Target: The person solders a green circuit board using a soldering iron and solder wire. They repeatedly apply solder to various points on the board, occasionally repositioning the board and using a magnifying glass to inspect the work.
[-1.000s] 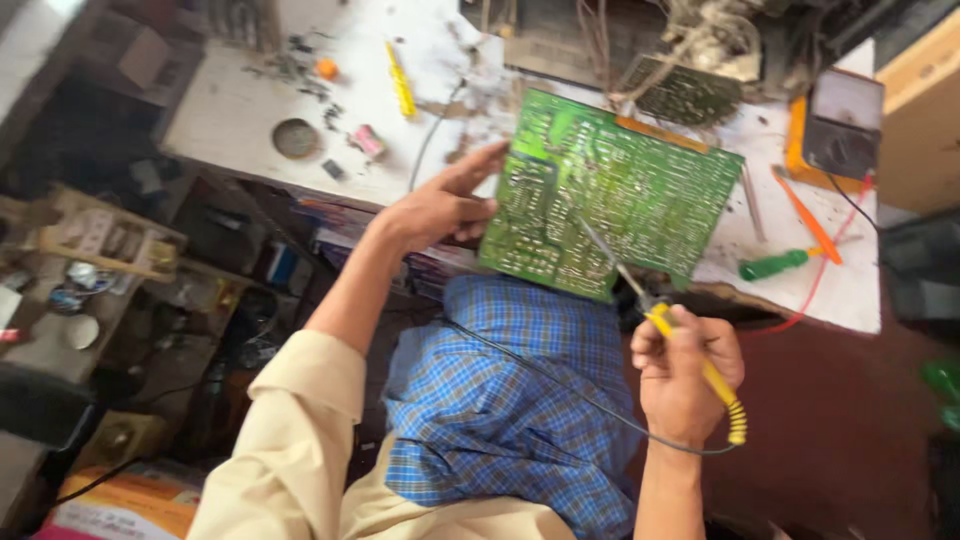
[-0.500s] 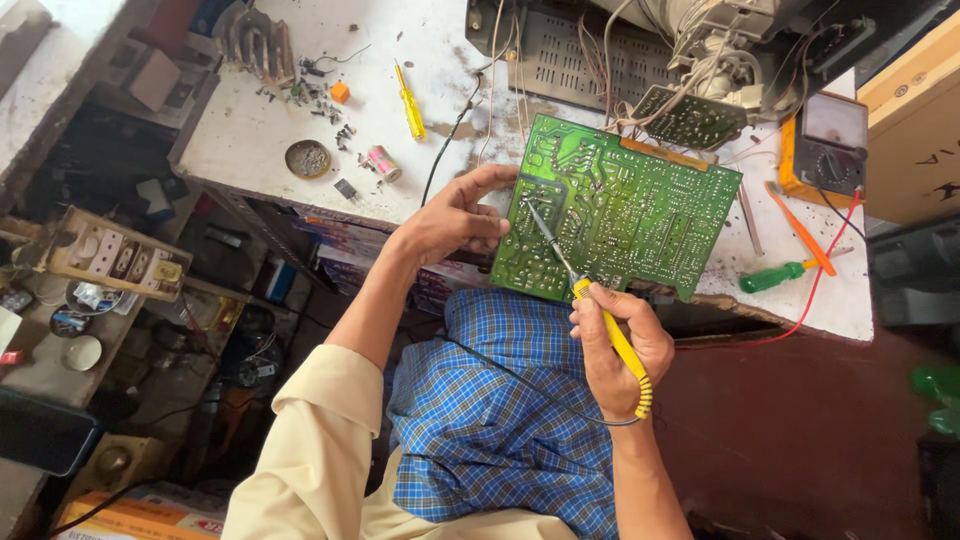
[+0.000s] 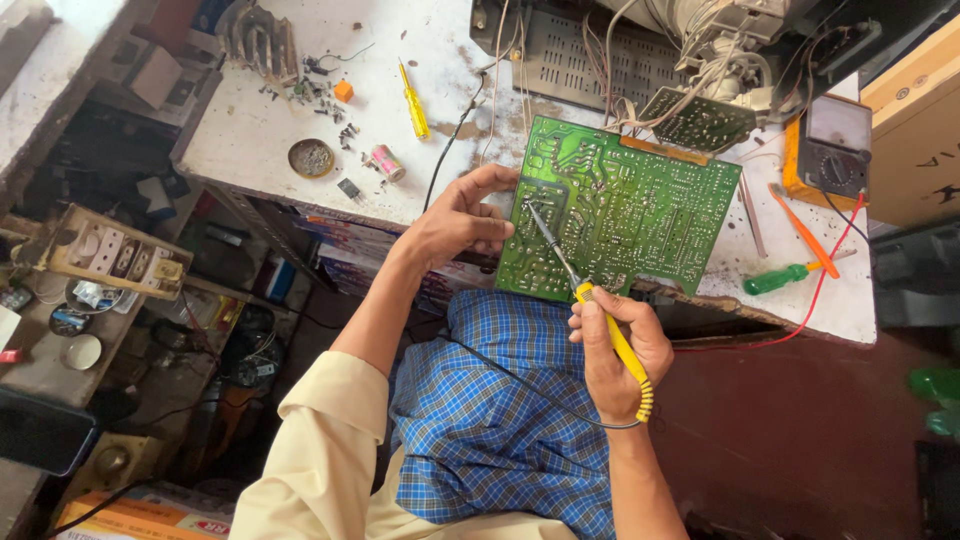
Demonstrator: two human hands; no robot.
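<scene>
Green circuit board (image 3: pixel 640 215) tilted at bench edge; yellow-handled soldering iron (image 3: pixel 590 305) tip touching it.

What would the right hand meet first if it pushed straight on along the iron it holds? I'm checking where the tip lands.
Probably the green circuit board: the right hand aims the soldering iron at its left part.

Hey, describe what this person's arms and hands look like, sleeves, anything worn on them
The left arm wears a loose cream sleeve pushed up to about the elbow, leaving the forearm bare. The right arm shows no sleeve in view. Both the left hand and the right hand are bare: no gloves, and no rings, watch or bracelet that can be made out.
</scene>
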